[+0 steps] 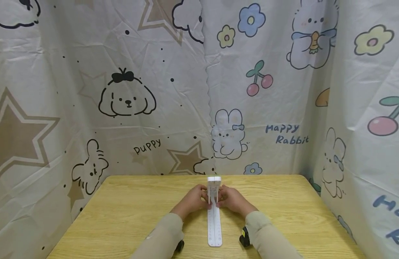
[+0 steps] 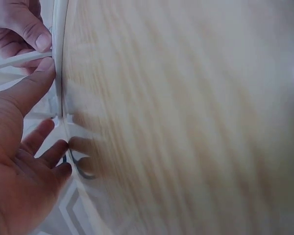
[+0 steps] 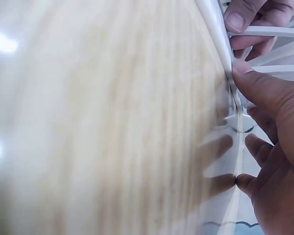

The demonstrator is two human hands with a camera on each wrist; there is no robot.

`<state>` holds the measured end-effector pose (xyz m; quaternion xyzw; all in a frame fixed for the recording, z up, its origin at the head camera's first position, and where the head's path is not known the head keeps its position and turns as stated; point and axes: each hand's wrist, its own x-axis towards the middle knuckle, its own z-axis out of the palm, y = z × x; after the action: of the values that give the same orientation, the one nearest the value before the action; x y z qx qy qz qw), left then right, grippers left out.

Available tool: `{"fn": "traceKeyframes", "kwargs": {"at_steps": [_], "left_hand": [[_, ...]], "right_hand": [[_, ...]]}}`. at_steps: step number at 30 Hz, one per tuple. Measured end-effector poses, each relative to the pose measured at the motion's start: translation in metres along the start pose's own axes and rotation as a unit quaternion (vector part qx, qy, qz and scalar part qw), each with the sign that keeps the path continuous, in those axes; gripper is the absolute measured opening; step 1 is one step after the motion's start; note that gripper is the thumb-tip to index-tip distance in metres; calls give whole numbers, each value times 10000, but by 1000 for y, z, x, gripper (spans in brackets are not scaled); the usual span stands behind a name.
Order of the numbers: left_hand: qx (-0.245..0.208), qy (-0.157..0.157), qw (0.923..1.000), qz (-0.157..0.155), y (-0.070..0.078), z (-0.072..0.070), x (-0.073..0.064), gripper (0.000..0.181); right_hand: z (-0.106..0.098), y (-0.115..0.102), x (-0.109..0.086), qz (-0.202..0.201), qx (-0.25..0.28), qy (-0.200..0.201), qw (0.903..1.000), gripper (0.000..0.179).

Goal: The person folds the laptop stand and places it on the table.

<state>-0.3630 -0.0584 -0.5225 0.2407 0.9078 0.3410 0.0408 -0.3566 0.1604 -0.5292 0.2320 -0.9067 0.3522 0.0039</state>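
Note:
A white folding stand point(image 1: 214, 228), which looks like a collapsed laptop stand, sits at the table's middle. Its long flat base points toward me, and its upper part rises at the far end. From the left side, my left hand point(image 1: 197, 199) holds it low by the upright supports. My right hand point(image 1: 232, 199) grips it from the opposite side. In the left wrist view, the left thumb point(image 2: 46, 63) touches the white base strip point(image 2: 60, 34), with several fingers spread near the tabletop. The right thumb point(image 3: 242, 67) touches the strip likewise in the right wrist view. Fingertips behind the supports are partly hidden.
The wood-grain table point(image 1: 128, 216) reaches back to a patterned curtain point(image 1: 173, 108), which hangs behind it and along both sides. Black wrist devices point(image 1: 244, 237) sit at the sleeve cuffs.

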Motion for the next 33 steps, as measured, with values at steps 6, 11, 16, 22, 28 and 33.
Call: {"fn": "traceKeyframes", "kwargs": {"at_steps": [6,11,16,22,28,33], "left_hand": [[106,-16,9999,60,7,0,-12,12],[362,-84,9993,95,12,1,-20,13],[570,10,9983,115,12,2,-22,13],[840,49,9961,280,13,1,-21,12],[1031,218,9933,473,17,-1,-21,8],[1104,334,9918,555,18,-2,-21,7]], "right_hand": [[-1,-5,-6,-257,-273,-66,9993,22],[-1,-7,-10,-372,-498,-221,9978,23],[-2,-9,-11,-367,-530,-245,9976,22],[-2,-13,-14,-444,-351,-234,9981,20],[0,-15,-12,-464,-390,-50,9981,15],[4,-14,-10,-357,-504,196,9979,19]]}}
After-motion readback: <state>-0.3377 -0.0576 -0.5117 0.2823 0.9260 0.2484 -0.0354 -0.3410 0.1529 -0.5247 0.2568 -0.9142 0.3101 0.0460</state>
